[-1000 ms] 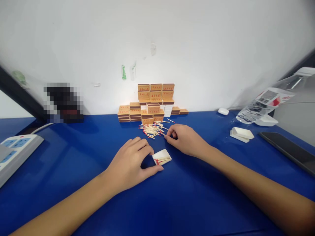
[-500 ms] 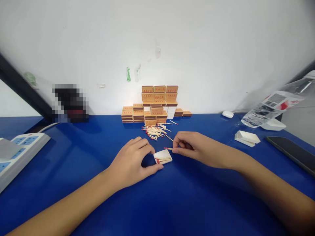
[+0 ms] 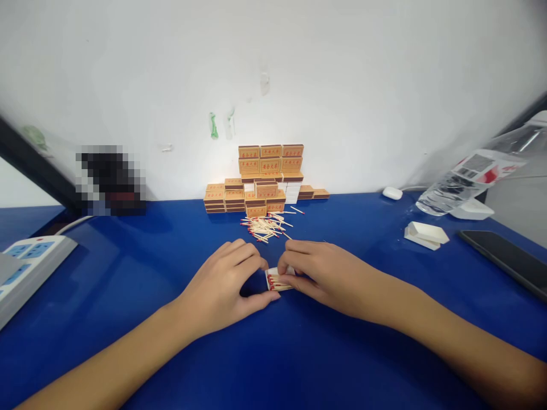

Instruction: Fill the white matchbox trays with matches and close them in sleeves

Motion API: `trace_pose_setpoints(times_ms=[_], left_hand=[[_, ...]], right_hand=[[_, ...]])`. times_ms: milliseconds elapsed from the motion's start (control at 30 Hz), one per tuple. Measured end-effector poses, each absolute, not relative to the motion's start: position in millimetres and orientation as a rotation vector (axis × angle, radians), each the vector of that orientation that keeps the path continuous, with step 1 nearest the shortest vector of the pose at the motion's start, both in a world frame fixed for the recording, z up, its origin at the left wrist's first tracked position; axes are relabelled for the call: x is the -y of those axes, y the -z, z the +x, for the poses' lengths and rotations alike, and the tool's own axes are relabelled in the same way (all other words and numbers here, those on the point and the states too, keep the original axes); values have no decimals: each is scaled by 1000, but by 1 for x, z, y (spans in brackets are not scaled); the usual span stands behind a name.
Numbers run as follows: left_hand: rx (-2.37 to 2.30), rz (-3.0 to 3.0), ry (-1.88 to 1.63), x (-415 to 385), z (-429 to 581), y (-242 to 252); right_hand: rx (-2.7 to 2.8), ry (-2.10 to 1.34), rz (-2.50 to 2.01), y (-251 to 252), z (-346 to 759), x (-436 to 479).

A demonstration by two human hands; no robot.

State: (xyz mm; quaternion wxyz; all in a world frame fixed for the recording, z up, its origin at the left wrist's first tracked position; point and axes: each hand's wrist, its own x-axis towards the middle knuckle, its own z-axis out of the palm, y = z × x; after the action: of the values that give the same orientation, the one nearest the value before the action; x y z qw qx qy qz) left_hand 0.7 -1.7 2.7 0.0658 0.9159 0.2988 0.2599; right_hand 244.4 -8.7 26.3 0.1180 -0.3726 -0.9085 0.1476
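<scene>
A small white matchbox tray (image 3: 277, 281) with a few red-tipped matches in it lies on the blue table (image 3: 299, 353). My left hand (image 3: 226, 287) curls round the tray's left end, thumb and fingers pinching it. My right hand (image 3: 318, 270) lies over the tray's right end with its fingers bent down onto it; whether a match is still in them is hidden. Behind the hands is a loose heap of matches (image 3: 265, 225). Against the wall stands a stack of orange matchboxes (image 3: 265, 179).
A white power strip (image 3: 25, 267) lies at the left edge. At the right are an empty white tray (image 3: 425, 234), a dark phone (image 3: 506, 259), a lying plastic bottle (image 3: 470, 176) and a small white earbud case (image 3: 392, 193). A blurred dark object (image 3: 111, 177) stands at the back left.
My right hand picked a match from the heap, carried it back toward me and now rests on the tray's right end. My left hand has stayed on the tray.
</scene>
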Motion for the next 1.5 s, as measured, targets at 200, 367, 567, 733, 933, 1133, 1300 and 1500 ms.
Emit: trace_pose_setpoints(times_ms=[200, 367, 567, 733, 933, 1133, 1300, 1500], left_hand=[[-911, 2777, -775, 2, 0, -5], [-973, 2710, -785, 2, 1, -4], [-1062, 2649, -770, 1, 0, -4], [-1093, 2629, -754, 0, -2, -5], [-1071, 2675, -756, 2, -2, -5], [-1061, 2683, -733, 2, -3, -5], [-1045, 2710, -756, 2, -4, -4], [-1067, 2738, -741, 1, -7, -4]], right_hand=[[2433, -497, -1132, -30, 247, -3], [2093, -335, -1562, -19, 253, -35], [2217, -490, -1685, -18, 258, -44], [2382, -592, -1334, -29, 253, -17], [2412, -579, -1216, -33, 241, -7], [2155, -397, -1619, -44, 259, -62], [2215, -314, -1738, -51, 252, -90], [2361, -284, -1779, -37, 237, -88]])
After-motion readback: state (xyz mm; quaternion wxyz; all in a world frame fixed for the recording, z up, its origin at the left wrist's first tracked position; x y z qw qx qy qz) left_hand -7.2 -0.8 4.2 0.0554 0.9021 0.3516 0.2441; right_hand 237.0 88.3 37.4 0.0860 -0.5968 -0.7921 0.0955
